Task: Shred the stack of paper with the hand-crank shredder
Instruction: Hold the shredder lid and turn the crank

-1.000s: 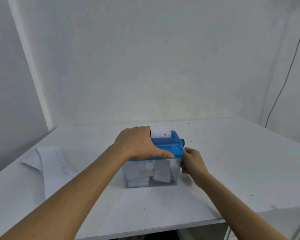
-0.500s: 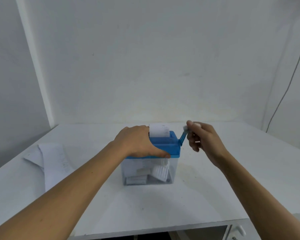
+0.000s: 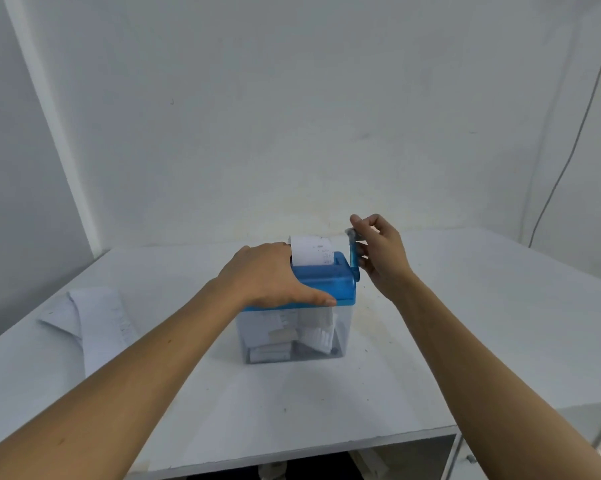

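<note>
Crank [image 3: 354, 258] stands almost upright now, where a second ago it hung low beside the bin. The right hand [image 3: 382, 258] pinches its knob; the left hand [image 3: 267, 275] grips the blue lid of the shredder [image 3: 330, 284], mid-worktop [image 3: 465, 341]. A printed sheet [image 3: 311, 251] sticks up from the slot and strips fill the clear bin [image 3: 292, 337]. The paper stack [image 3: 94, 317] lies well left, near the edge — open surface to the right and front.

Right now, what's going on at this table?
A person is shredding paper. Their left hand grips the blue top of the shredder to steady it, while the right hand pinches the crank, which points up. One sheet sticks up from the slot, strips lie in the clear bin, and the stack of paper lies on the table.
</note>
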`<state>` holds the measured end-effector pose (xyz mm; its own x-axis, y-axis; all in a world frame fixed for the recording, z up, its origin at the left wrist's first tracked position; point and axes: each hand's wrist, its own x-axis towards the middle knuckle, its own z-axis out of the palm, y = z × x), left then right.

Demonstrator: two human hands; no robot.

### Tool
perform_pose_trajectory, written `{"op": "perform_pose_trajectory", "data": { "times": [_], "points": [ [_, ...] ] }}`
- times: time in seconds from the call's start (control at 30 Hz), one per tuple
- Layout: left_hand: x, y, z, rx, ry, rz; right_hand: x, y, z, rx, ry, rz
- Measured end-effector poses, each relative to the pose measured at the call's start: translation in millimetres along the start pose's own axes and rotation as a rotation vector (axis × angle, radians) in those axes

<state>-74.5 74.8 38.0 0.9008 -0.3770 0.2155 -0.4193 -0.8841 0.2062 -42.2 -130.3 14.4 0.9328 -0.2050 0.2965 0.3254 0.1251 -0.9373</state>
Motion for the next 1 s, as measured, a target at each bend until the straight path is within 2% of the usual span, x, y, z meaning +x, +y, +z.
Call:
{"op": "perform_pose_trajectory", "data": {
  "times": [0.1, 0.37, 0.6, 0.7, 0.87, 1.0],
  "points": [
    [1, 0, 0, 0.010, -0.002, 0.004, 5, 4, -4, -0.145, 0.005, 0.007],
    [5, -2, 4, 0.037, 0.026, -0.030, -13, 69, -9, -0.404, 0.063, 0.199],
    [4, -2, 7, 0.042, 0.017, -0.028, -63, 67, -20, -0.609, 0.078, 0.230],
    [6, -1, 6, 0.055, -0.015, -0.037, -85, 41, -27, -0.650, 0.027, 0.241],
    [6, -3, 4, 0.042, -0.043, -0.048, -103, -19, -31, -0.554, -0.154, 0.111],
    [7, -6, 5, -0.018, -0.054, 0.003, -97, -40, -29, -0.551, -0.280, 0.035]
  ]
}}
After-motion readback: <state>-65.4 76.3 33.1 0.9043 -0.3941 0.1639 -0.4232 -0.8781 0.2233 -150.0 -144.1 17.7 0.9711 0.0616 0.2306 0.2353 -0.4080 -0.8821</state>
